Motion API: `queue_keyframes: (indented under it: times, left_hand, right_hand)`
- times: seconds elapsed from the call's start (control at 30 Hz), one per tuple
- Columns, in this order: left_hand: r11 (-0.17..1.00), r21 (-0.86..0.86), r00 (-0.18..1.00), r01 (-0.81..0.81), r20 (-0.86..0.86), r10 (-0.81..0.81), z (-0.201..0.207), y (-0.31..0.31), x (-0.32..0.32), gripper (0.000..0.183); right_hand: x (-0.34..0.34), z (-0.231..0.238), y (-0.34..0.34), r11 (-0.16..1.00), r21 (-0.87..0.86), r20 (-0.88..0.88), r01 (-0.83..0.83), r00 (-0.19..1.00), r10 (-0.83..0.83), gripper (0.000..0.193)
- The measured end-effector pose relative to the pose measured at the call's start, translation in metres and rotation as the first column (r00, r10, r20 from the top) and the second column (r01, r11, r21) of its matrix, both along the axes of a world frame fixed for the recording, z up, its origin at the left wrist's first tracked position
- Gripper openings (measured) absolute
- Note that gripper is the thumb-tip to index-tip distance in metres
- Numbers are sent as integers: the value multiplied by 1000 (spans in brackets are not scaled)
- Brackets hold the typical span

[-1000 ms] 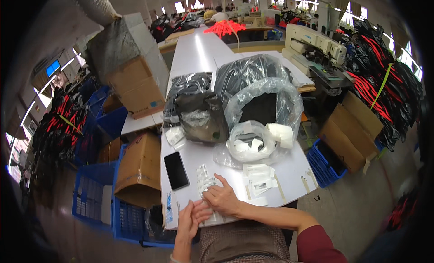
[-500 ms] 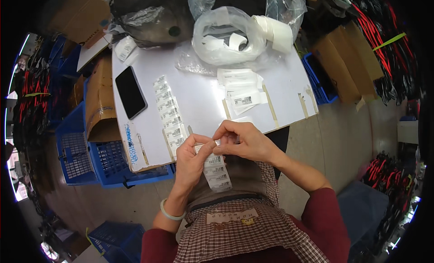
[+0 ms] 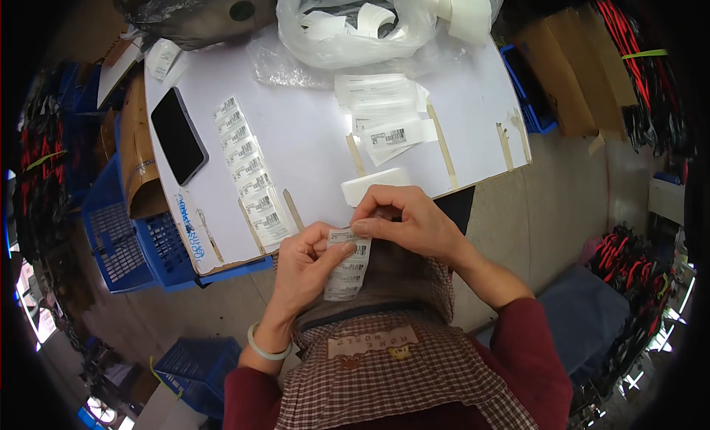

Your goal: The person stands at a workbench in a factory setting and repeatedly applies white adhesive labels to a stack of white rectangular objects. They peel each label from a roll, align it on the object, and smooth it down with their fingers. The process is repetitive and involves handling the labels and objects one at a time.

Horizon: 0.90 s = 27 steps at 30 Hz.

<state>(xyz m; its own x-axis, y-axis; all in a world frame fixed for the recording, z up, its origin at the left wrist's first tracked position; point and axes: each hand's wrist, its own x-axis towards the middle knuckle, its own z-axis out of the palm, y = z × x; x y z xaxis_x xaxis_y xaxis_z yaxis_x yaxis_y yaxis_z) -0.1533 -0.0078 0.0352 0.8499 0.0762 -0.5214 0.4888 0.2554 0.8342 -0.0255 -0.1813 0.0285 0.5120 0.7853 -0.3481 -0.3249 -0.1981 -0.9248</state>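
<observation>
A short strip of white barcode labels (image 3: 346, 273) hangs over my apron at the table's front edge. My left hand (image 3: 302, 266) pinches its left side between thumb and fingers. At the strip's top right corner my right hand (image 3: 416, 224) is closed in a pinch, thumb against forefinger; whether a single label is between them I cannot make out. A blank white folded piece (image 3: 376, 184) lies just beyond my right fingers. Farther back is a loose pile of white printed tags (image 3: 381, 97). To the left, a long row of barcode labels (image 3: 250, 175) lies flat on the table.
A dark phone (image 3: 179, 136) lies on the white table (image 3: 310, 149) at left. Clear plastic bags (image 3: 355, 53) with white rolls stand at the back. Blue crates (image 3: 122, 230) and a cardboard box (image 3: 140, 149) flank the left side; another carton (image 3: 580, 71) stands right.
The view has shifted, so the table things sit higher and farther left. My hands have turned the strip, showing more of its upper labels. The folded white piece now shows beyond my right hand.
</observation>
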Motion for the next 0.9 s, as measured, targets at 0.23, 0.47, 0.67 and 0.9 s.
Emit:
queue_keyframes:
  times: [0.23,0.47,0.67,0.9]
  left_hand:
    - [977,152,989,147,-2,-149,6,1,9,10]
    - [934,242,965,264,-51,-259,4,7,10,14]
    - [872,410,934,266,115,-339,9,9,10,16]
    - [930,367,968,13,228,-104,14,-21,-2,24]
  right_hand:
    - [8,-6,-6,989,33,-71,-144,987,146,13]
    - [3,-6,-8,988,22,24,-152,988,152,15]
    - [-5,-6,-11,986,95,-249,-135,956,155,23]
    - [-13,2,-19,995,25,-377,-92,921,94,17]
